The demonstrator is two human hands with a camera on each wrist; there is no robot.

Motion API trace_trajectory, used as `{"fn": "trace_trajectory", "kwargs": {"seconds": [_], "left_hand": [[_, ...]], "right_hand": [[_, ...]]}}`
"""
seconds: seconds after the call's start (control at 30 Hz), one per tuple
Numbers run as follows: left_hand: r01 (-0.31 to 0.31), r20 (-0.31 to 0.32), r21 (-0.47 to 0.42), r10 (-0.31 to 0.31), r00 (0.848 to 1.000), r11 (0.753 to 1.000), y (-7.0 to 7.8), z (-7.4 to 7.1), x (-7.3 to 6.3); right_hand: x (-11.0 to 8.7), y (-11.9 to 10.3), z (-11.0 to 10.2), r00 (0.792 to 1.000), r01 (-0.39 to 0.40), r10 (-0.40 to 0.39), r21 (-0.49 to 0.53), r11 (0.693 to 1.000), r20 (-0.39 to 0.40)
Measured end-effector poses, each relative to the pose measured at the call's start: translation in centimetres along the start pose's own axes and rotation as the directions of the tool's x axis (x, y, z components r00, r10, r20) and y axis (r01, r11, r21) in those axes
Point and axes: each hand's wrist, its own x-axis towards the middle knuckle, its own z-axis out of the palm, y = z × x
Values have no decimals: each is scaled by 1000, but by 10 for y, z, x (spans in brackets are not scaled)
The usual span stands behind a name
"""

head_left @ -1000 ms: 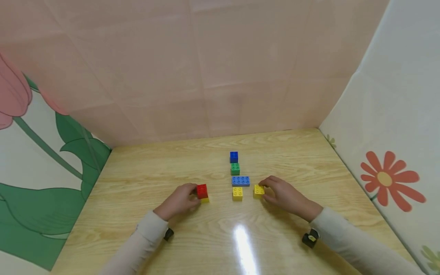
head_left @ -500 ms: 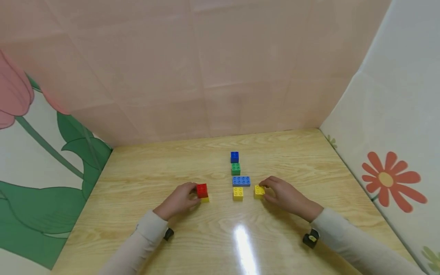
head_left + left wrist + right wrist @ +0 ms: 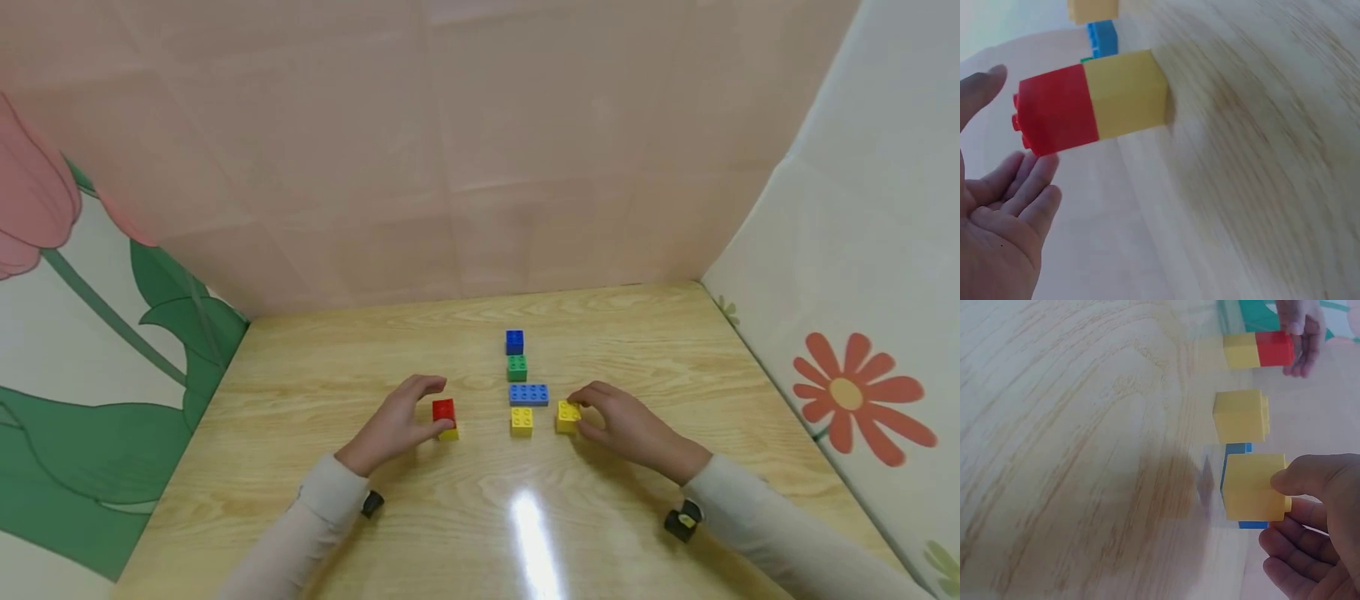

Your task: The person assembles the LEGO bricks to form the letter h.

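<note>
Someone's left hand is spread wide around the red and yellow stack on the worktop, gripping nothing, while the right hand pinches a yellow block further right, and these hard, light-looking blocks should hold best by their flat sides.

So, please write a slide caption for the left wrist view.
Left grip near a red block stacked on a yellow block, on a wood-grain tabletop.
</note>
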Motion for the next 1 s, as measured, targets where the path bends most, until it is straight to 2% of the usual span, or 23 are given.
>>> {"fn": "trace_trajectory", "kwargs": {"seconds": [0.23, 0.43, 0.57, 0.83, 1.0], "left_hand": [[-63, -105, -43, 58, 993, 997, 17, -2, 1], [-124, -135, -56, 115, 984, 991, 38, -5, 5], [-150, -125, -68, 141, 982, 986, 49, -3, 7], [-177, -28, -49, 176, 984, 983, 64, 11, 11], [-169, 7, -55, 170, 985, 984, 70, 21, 15]], "right_hand": [[-2, -2, -4, 999, 39, -38, 2, 999, -32], [-3, -7, -8, 997, 61, -61, 5, 998, -44], [-4, -9, -11, 993, 88, -88, 1, 996, -79], [-5, -14, -12, 987, 119, -115, 31, 992, -114], [-4, -16, -13, 981, 139, -134, 28, 990, -138]]}}
